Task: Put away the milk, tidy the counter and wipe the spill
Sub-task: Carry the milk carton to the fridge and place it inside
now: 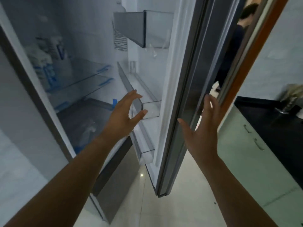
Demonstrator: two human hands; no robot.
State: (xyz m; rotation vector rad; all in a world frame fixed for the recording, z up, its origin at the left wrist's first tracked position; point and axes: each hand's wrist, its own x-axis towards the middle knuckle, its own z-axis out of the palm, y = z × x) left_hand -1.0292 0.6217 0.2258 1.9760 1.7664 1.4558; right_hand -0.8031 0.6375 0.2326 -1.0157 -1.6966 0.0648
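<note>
Currently fridge (85, 46) is open, door (185, 79) swung out at 1 o'clock. Left hand (122, 117) is near centre, fingers (131, 95) curved in a loose C in front of the clear door bin (151, 107), pinching nothing. Right hand (203, 133) is at 4 o'clock, fingers (211, 105) spread by the door's outer edge; contact unclear. Blurred white-and-blue packs (44, 63) sit on the glass shelf (85, 74) at 10 o'clock; can't tell if they're milk. Black desk (270, 122) is at 3 o'clock.
</note>
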